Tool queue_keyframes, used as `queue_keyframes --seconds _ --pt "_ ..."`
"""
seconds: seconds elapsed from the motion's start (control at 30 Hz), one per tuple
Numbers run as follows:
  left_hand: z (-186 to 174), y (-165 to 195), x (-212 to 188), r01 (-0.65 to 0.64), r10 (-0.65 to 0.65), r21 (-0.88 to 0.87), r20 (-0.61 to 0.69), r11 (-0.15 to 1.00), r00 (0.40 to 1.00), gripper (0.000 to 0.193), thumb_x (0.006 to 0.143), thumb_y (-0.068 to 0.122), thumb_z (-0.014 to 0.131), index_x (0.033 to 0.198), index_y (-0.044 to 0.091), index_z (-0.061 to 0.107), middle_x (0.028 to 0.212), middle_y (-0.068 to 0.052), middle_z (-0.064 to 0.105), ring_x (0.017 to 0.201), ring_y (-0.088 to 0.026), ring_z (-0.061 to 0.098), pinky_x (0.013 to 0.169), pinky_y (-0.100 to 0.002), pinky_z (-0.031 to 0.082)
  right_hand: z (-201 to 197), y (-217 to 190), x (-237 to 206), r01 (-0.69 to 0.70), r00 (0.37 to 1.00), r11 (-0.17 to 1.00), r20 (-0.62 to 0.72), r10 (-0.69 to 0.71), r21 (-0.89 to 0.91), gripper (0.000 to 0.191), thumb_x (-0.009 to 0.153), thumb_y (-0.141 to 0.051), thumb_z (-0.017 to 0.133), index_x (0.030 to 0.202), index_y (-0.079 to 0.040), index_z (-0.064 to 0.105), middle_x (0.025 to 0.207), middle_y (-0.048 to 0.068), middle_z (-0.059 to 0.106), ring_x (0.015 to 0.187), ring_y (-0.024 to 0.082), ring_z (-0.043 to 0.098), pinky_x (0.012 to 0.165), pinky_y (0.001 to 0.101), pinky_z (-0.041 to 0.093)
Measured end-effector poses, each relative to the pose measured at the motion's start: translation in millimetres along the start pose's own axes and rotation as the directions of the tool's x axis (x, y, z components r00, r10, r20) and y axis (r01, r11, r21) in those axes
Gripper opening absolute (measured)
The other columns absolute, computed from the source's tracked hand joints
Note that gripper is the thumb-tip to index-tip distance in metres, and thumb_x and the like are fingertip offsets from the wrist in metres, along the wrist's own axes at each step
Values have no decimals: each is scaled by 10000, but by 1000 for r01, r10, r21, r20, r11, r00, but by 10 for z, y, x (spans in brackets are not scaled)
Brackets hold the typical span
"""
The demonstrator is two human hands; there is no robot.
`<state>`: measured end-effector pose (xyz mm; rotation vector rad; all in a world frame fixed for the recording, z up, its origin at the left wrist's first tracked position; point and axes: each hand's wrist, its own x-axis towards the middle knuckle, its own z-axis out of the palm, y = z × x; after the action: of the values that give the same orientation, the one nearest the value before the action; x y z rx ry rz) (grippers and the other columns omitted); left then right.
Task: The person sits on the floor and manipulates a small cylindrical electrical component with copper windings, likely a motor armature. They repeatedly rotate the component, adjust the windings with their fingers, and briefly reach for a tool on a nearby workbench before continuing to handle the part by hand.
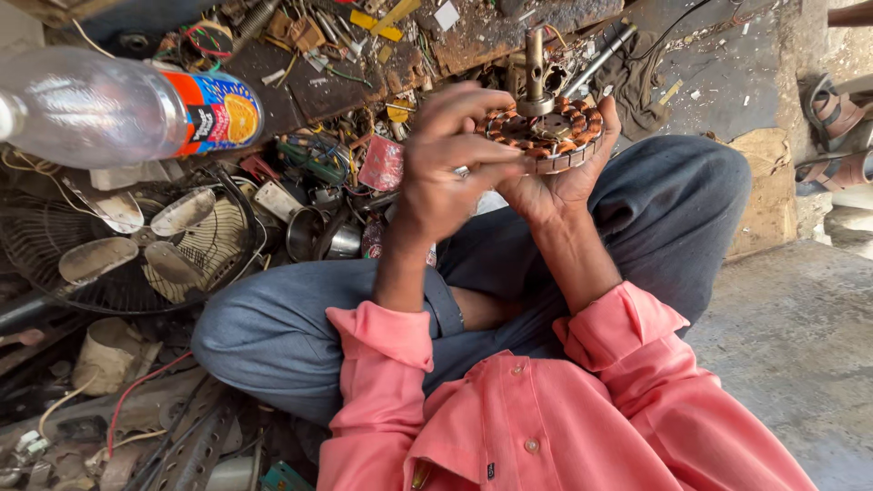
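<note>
Both hands are used: the round motor part (546, 135) is cupped in the right hand (555, 177) and pinched by left hand (446, 168) fingers. Its copper wire coils are not yet taken off.

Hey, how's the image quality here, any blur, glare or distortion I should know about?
Head view: daylight, soft shadows; the left hand is motion-blurred, while the right hand and copper-wound stator are sharp; the close plastic bottle looks soft with glare; wide-angle bending at edges.

Single head-worn view, looking steeply down, close over lap (300, 318), cluttered floor (791, 345) beyond
</note>
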<state>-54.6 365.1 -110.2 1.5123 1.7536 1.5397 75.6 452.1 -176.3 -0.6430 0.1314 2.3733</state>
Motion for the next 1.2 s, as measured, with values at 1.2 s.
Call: queue_keyframes --seconds 1.2 --pt "0 -263 -132 293 -307 -100 -191 951 932 104 966 98 742 1041 28 726 960 -85 763 771 -153 764 686 -269 599 223 359 -239 -288 947 951 118 300 -109 797 943 -736 501 1391 -79 558 1290 176 667 1174 342 683 1038 554 572"
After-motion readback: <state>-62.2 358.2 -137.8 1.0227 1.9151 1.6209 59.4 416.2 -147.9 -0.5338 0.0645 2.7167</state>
